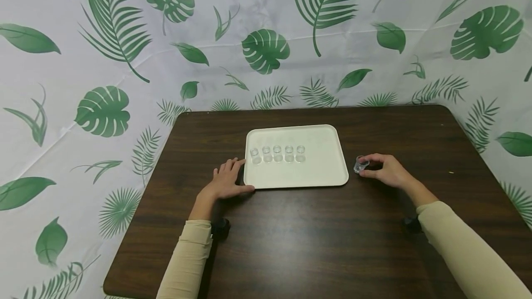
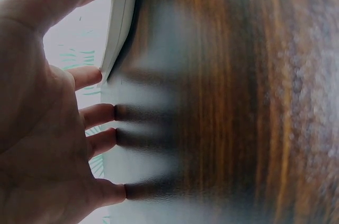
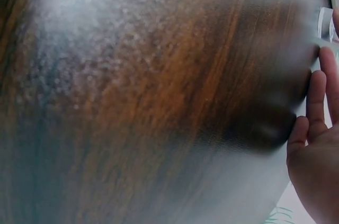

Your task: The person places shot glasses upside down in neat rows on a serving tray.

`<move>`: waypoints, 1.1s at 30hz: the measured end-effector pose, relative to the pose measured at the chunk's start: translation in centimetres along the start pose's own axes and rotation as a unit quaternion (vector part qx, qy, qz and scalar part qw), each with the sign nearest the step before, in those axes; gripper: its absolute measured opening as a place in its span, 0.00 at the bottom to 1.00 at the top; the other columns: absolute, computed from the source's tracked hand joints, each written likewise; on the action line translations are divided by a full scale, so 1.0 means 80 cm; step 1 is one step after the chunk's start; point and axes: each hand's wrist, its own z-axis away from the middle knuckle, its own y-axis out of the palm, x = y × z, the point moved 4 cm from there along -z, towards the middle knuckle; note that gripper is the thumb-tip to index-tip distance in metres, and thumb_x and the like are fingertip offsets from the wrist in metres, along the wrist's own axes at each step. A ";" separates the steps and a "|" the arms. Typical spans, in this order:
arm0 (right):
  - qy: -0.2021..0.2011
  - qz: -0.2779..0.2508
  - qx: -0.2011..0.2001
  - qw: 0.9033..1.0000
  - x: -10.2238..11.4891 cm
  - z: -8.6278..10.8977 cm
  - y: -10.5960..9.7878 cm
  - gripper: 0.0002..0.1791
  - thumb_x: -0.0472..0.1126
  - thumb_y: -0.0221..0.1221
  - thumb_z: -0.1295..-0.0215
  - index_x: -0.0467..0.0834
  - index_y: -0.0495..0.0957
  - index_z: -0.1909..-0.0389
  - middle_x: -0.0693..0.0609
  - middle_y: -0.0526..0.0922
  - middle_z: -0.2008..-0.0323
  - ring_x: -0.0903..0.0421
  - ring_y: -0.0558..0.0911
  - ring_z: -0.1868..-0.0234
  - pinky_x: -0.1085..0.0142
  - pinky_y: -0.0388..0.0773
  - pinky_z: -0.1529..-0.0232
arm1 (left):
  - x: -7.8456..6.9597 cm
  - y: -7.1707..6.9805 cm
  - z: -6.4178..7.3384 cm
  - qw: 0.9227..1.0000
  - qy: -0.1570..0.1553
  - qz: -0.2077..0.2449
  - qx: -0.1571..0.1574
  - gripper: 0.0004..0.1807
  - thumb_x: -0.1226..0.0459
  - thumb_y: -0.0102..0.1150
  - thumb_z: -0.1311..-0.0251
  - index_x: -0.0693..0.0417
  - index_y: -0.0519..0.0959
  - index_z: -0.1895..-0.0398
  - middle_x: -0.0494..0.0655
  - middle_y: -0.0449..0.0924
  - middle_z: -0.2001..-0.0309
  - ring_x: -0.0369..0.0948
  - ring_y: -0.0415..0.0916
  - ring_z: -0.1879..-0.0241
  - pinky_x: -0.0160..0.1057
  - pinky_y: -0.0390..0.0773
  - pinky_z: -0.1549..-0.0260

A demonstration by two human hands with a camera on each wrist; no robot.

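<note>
Several small clear cups [image 1: 277,154] stand in a row across the left half of a cream tray [image 1: 320,170]. To the right of the tray, my right hand [image 1: 388,170] pinches another clear cup [image 1: 360,164] between thumb and fingers, low over the table. In the right wrist view, part of that cup [image 3: 324,24] shows at the right edge beside the fingers [image 3: 316,97]. My left hand [image 1: 226,181] is spread at the tray's left side, its thumb and index finger touching the rim near the front corner. Its other fingertips [image 2: 108,139] rest on the table.
A dark wood-grain table [image 1: 291,243] with rounded corners carries everything. Behind it and along the left hangs a white cloth [image 1: 224,59] printed with green leaves. Dark bands [image 1: 220,228] circle the wrists below tan sleeves [image 1: 184,257].
</note>
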 end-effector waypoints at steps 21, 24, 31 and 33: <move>0.010 0.011 -0.070 0.997 -0.002 0.003 -0.010 0.21 0.46 0.69 0.40 0.37 0.82 0.51 0.42 0.83 0.62 0.46 0.79 0.59 0.61 0.70 0.60 | 0.000 0.000 0.001 1.000 -0.003 -0.002 0.001 0.54 0.35 0.61 0.46 0.48 0.52 0.22 0.61 0.48 0.26 0.60 0.47 0.29 0.70 0.45 0.38; 0.016 0.016 -0.083 0.996 -0.002 0.001 -0.017 0.21 0.47 0.68 0.39 0.37 0.81 0.51 0.41 0.83 0.62 0.45 0.79 0.58 0.58 0.69 0.59 | 0.001 0.001 0.001 1.000 -0.003 -0.003 0.001 0.53 0.36 0.61 0.46 0.48 0.52 0.22 0.61 0.48 0.26 0.60 0.47 0.29 0.70 0.45 0.38; 0.034 0.022 -0.157 0.987 0.005 -0.003 -0.044 0.22 0.48 0.66 0.37 0.37 0.80 0.50 0.36 0.83 0.57 0.50 0.81 0.59 0.69 0.72 0.62 | 0.001 0.000 0.001 1.000 0.001 -0.004 0.003 0.53 0.35 0.61 0.46 0.48 0.52 0.22 0.60 0.48 0.25 0.60 0.46 0.28 0.70 0.46 0.38; 0.032 0.017 -0.184 0.982 0.010 -0.005 -0.053 0.22 0.47 0.66 0.37 0.35 0.80 0.50 0.34 0.83 0.56 0.61 0.80 0.63 0.76 0.70 0.65 | 0.001 0.000 0.001 1.000 0.001 -0.005 0.002 0.53 0.35 0.61 0.46 0.48 0.52 0.22 0.60 0.48 0.25 0.60 0.47 0.29 0.70 0.46 0.38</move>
